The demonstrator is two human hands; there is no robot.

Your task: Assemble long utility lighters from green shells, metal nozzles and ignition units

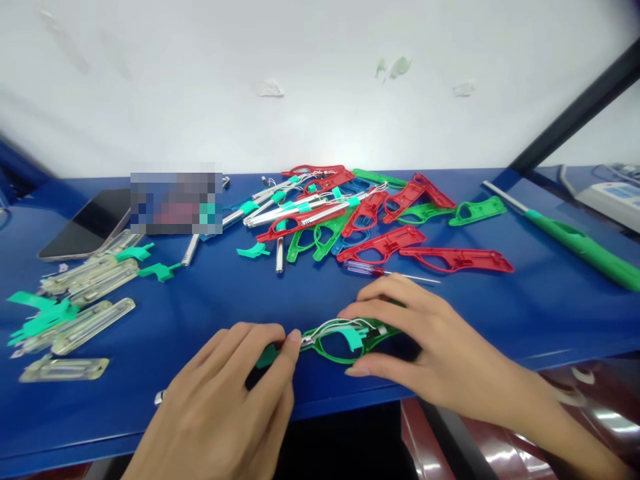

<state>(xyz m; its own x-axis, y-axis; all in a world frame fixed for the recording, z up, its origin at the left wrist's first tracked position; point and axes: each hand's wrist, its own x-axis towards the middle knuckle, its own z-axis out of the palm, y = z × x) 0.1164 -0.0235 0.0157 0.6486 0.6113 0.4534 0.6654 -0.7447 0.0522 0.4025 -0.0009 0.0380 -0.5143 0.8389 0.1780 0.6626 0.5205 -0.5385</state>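
A green half-shell of a stick lighter (pixel 336 360) lies near the table's front edge, its inside facing up. White wires (pixel 333 324) and a teal trigger (pixel 354 339) sit in it, beside a small black part. My left hand (pixel 230 393) is closed on the shell's narrow left end, where a silvery tube end shows between thumb and finger; the rest is hidden under the palm. With fingers on the far edge and thumb at the near edge, my right hand (pixel 425 333) grips the wide right end. A metal tip (pixel 159 398) pokes out left of my left hand.
Behind lie red half-shells (pixel 457 259), metal lighter tubes (pixel 280 212) and a screwdriver (pixel 367 269). Clear fuel tanks (pixel 95 327) and teal triggers (pixel 45 317) are at left, near a phone (pixel 87 223). A whole green lighter (pixel 575 243) lies at right.
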